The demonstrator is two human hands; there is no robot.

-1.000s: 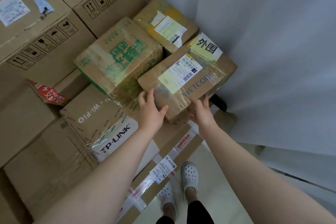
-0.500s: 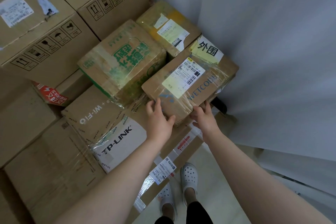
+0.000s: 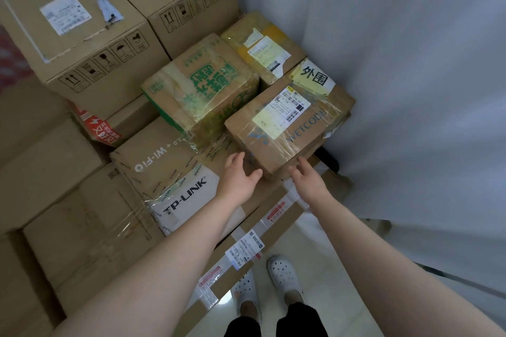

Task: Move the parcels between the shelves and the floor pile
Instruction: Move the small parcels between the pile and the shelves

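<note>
— Looking for the WETCODE parcel (image 3: 290, 131): where does it sit?

— Right of centre in the frame, on top of the floor pile. It lies flat, wrapped in clear tape, with a white shipping label (image 3: 284, 109) on its top face and a yellow tag (image 3: 315, 78) bearing two black characters at its far end.

— What lies around it?

— Its left side is against the green-printed parcel (image 3: 202, 96). Behind it, towards the upper middle, is the yellow-taped parcel (image 3: 262, 46). Just below and left of it is the TP-LINK box (image 3: 175, 172). A long flat carton (image 3: 273, 230) with stickers runs down towards the bottom centre. Two large cartons (image 3: 82, 44) with handling symbols fill the upper left.

— And the hands?

— Both reach to the parcel's near face. The left hand (image 3: 241, 176) is at the near left corner, fingers straight and thumb spread out towards the box. The right hand (image 3: 309, 180) is at the near right edge, fingers loosely extended. Neither curls round anything, and both are empty. I cannot tell whether the fingertips touch the cardboard.

— Anything else in view?

— A white curtain (image 3: 410, 90) fills the right side of the frame. At the bottom centre, two white clogs (image 3: 284, 273) stand on a pale floor (image 3: 315, 243), just beside the long carton's end.
</note>
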